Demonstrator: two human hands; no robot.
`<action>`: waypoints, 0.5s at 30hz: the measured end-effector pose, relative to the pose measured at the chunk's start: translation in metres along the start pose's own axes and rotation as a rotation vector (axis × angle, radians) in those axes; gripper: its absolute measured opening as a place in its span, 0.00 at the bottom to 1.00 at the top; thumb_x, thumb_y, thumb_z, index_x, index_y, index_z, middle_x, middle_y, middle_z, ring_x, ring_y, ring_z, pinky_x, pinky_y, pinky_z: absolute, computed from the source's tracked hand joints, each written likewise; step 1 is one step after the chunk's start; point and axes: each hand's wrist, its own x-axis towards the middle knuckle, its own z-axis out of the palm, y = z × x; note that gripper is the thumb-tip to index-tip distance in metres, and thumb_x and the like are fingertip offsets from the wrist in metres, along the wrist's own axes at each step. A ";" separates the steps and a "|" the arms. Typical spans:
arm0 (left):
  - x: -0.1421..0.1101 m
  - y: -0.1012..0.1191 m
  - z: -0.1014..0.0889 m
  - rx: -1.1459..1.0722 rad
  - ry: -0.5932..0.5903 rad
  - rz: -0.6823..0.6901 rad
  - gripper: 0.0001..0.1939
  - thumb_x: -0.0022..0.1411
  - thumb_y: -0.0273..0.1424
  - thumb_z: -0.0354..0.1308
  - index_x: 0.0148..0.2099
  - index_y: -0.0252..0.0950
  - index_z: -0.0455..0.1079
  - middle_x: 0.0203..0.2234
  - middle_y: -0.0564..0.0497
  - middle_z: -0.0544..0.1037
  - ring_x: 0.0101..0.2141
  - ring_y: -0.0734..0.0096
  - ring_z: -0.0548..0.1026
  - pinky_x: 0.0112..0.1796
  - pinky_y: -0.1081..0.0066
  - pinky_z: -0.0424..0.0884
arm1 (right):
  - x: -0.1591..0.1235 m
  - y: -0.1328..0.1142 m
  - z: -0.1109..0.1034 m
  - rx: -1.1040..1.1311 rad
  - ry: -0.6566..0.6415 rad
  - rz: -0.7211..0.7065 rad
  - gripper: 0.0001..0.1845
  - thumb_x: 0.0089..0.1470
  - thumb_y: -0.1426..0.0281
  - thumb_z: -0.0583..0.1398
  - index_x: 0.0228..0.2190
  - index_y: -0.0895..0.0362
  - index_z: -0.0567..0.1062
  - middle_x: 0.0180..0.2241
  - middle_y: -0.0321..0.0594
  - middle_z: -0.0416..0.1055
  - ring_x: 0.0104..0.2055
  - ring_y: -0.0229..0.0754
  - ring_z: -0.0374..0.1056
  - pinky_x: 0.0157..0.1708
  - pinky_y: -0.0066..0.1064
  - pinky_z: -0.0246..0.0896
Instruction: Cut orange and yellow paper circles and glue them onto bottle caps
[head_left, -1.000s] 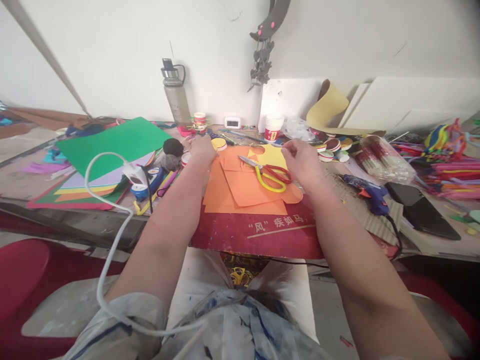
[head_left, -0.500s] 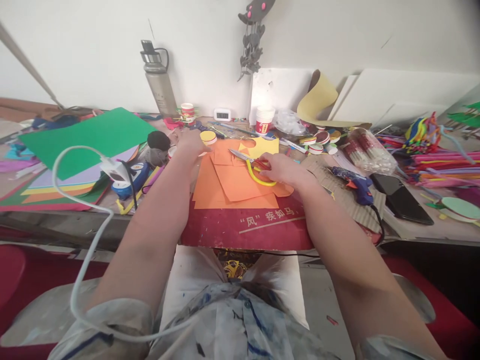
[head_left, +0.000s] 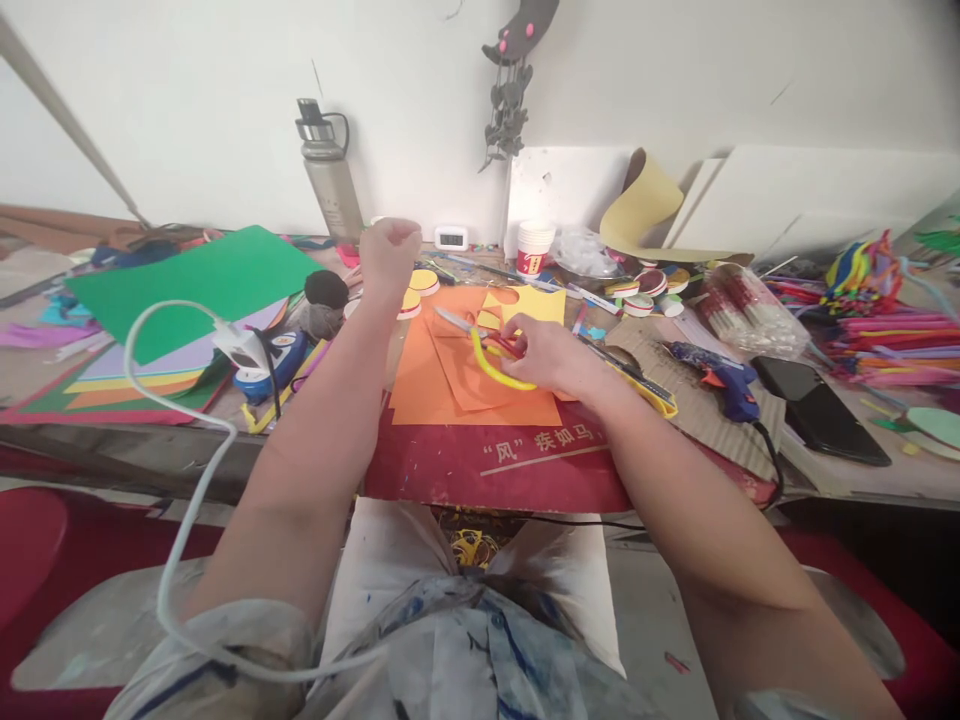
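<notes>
My left hand reaches to the back of the table with its fingers curled in. It covers the spot where a small stack of cups stood; only a bit of white rim shows behind it, and what the fingers hold is hidden. My right hand has its fingers closed around the yellow and red handles of a pair of scissors. The blades point away to the left, over several orange paper sheets. Behind them lies a yellow sheet with a curved cutout. Yellow-topped discs sit beside my left wrist.
A red board lies under the paper. To the right are a utility knife, a glue gun, a phone and pipe cleaners. On the left are green paper, a bottle and a white cable.
My left hand has moved back and up, over the small cup stack, and its fingers have curled. My right hand has shifted slightly nearer to me with the scissors. The view has shifted a little.
</notes>
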 end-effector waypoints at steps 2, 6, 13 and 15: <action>-0.005 0.007 0.001 -0.018 -0.018 -0.100 0.07 0.66 0.24 0.61 0.42 0.37 0.80 0.40 0.46 0.86 0.42 0.63 0.82 0.48 0.66 0.78 | -0.004 -0.005 0.003 -0.041 -0.049 -0.064 0.17 0.62 0.64 0.71 0.51 0.54 0.80 0.47 0.45 0.85 0.44 0.48 0.79 0.40 0.33 0.64; -0.026 0.028 0.007 0.073 -0.218 -0.079 0.06 0.63 0.23 0.64 0.35 0.38 0.79 0.32 0.50 0.85 0.39 0.65 0.81 0.47 0.67 0.77 | -0.003 0.003 -0.004 0.000 -0.115 -0.137 0.11 0.69 0.62 0.68 0.48 0.54 0.82 0.48 0.45 0.86 0.46 0.47 0.80 0.42 0.33 0.69; -0.092 0.075 0.040 0.120 -0.435 0.298 0.09 0.73 0.26 0.59 0.43 0.39 0.81 0.42 0.47 0.88 0.45 0.61 0.83 0.53 0.62 0.75 | 0.016 0.045 -0.018 -0.414 -0.048 0.061 0.27 0.71 0.58 0.66 0.63 0.62 0.79 0.58 0.63 0.82 0.62 0.61 0.79 0.58 0.44 0.72; -0.110 0.086 0.048 0.068 -0.511 0.466 0.10 0.75 0.27 0.58 0.41 0.39 0.80 0.40 0.47 0.87 0.45 0.61 0.82 0.54 0.61 0.75 | 0.020 0.054 -0.016 -0.445 -0.116 0.038 0.23 0.70 0.62 0.67 0.60 0.62 0.81 0.57 0.64 0.83 0.60 0.63 0.80 0.56 0.44 0.73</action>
